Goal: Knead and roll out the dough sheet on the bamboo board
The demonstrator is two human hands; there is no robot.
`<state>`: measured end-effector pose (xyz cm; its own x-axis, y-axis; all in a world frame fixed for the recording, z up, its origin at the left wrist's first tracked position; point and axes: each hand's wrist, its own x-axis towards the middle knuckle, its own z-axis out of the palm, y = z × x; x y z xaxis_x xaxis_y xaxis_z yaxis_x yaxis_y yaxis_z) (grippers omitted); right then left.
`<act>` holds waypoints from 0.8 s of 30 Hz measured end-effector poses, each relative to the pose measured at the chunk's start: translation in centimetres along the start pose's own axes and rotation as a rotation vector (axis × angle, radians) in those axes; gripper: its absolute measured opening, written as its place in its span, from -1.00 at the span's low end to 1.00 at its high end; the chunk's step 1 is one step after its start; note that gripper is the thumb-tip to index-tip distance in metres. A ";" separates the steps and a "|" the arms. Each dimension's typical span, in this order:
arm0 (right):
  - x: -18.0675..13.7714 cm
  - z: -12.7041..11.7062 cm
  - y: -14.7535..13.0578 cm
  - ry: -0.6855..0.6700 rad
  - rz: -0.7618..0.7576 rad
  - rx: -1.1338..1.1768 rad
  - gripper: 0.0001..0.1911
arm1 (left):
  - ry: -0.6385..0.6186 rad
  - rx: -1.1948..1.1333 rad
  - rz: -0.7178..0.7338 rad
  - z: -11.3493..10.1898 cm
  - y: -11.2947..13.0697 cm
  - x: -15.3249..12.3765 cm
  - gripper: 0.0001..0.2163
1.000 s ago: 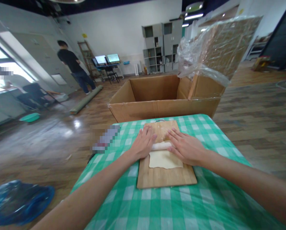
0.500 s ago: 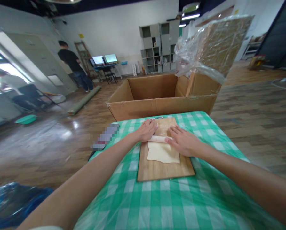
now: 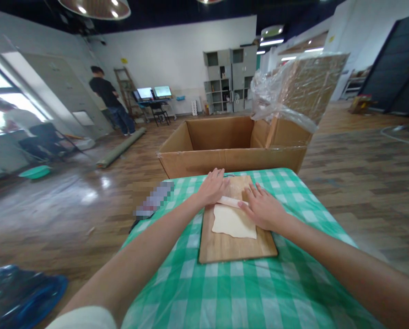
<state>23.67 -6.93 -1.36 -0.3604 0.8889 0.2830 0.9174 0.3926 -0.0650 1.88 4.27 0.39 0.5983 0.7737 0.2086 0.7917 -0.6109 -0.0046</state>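
A pale rolling pin (image 3: 232,202) lies across the far edge of a flat dough sheet (image 3: 234,222), slightly tilted down to the right. Both rest on a wooden board (image 3: 221,251) on the table. My left hand (image 3: 214,186) lies over the pin's left end with its fingers stretched forward. Over the right end is my right hand (image 3: 262,206), fingers spread and thumb along the pin. Both palms press from above rather than wrapping round it. The pin's ends are hidden under the hands.
A green checked cloth (image 3: 204,297) covers the table. Beyond it stands a large cardboard box (image 3: 232,160) with a plastic-wrapped carton (image 3: 314,87). A blurred-out object (image 3: 154,198) sits at the table's left edge. One person (image 3: 106,98) stands at the back left, another (image 3: 19,119) by the window.
The view has tilted up slightly. The rolling pin now slants a little more, its right end nearer me. My right hand's fingers are more spread and raised.
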 end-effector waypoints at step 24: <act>-1.2 -1.8 -1.6 -0.017 -0.126 0.026 -0.22 | -0.078 -0.051 -0.051 1.0 0.3 -3.0 -0.40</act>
<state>22.98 -9.05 0.08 -0.4758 0.8356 0.2744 0.8599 0.5075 -0.0546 0.46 1.95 -1.17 0.5668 0.8134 0.1308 0.8151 -0.5768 0.0544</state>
